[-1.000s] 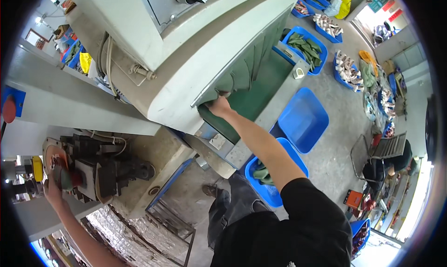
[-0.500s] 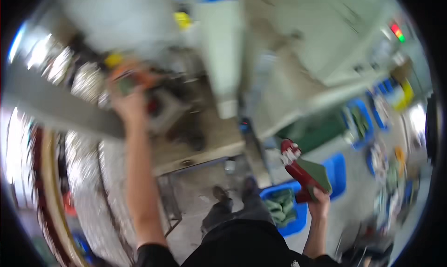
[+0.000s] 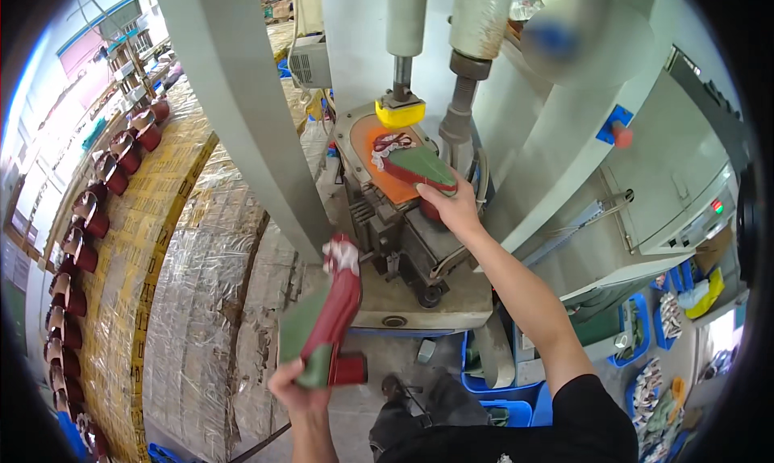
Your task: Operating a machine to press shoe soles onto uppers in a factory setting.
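Half a second earlier, saw the left arm stretched up to the press and the right hand low by the blue bins with a green-soled shoe; now found the roles swapped. Right hand (image 3: 448, 206) had come up to the orange pad (image 3: 379, 152) of the press (image 3: 419, 221), fingers closed on the heel end of a red shoe with green sole (image 3: 418, 168), sole upward, toe toward the yellow block (image 3: 401, 113) on the ram above. Left hand (image 3: 300, 385) had dropped low toward the body, clamped round the block heel of a second red shoe (image 3: 326, 326), held upright and clear of the machine, white lining at its top, green sole facing left.

Materials: glossy red uppers, matt green flat soles, a squarish red heel. Orange pad smooth and rounded like an insole outline; yellow block rubbery-looking, rounded at the corners. Steel columns (image 3: 472, 27) cylindrical, dull grey. Press body dark, greasy, bolted metal on a pale painted base.

Left of the press, a long curved conveyor (image 3: 173, 245) wrapped in crinkled clear film over yellowish slats, a row of red shoes (image 3: 76, 245) lined along its far edge. Blue plastic bins (image 3: 484, 374) beneath the machine, lower right.
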A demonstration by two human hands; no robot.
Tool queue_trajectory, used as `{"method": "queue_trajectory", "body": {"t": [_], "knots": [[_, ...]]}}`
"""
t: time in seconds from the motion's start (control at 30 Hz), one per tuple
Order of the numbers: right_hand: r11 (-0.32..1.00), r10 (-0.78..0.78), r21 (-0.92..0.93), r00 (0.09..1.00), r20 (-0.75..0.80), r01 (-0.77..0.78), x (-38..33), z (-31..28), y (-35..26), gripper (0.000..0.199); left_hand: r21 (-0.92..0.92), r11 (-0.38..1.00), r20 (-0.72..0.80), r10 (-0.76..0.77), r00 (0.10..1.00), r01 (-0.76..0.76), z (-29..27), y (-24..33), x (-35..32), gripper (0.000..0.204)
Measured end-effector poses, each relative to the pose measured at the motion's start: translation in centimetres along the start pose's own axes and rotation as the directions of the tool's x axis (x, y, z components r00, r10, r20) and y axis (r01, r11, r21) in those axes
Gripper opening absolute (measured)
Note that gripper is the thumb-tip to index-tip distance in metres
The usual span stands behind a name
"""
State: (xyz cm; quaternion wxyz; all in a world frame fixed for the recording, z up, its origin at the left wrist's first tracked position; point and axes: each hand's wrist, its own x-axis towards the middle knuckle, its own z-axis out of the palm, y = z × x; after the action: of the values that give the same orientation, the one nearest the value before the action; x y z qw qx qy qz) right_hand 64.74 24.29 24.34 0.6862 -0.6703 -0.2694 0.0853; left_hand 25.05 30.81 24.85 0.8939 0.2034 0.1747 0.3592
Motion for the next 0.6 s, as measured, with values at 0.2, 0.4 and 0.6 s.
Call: {"method": "queue_trajectory", "body": {"t": [0.2,0.4,0.6], "knots": [[0.999,-0.002,-0.049,1.0,0.006,0.003,-0.3,0.0,0.4,0.056,-0.03,1.0,-0.109,-0.007,0.994,0.004,-7.3,0.2,-4.7,0.079],[0.968,-0.075,-0.241,0.997,-0.034,0.065,-0.3,-0.5,-0.7,0.071,0.094,0.994,-0.191,-0.031,0.981,0.05,-11.1,-0.3,-5.6,0.074],[0.93,-0.335,-0.167,0.942,-0.011,0.328,-11.1,-4.6,-9.5,0.054,0.109,0.965,-0.082,-0.229,0.97,0.237,-9.5,-1.3,-3.7,0.079]]}}
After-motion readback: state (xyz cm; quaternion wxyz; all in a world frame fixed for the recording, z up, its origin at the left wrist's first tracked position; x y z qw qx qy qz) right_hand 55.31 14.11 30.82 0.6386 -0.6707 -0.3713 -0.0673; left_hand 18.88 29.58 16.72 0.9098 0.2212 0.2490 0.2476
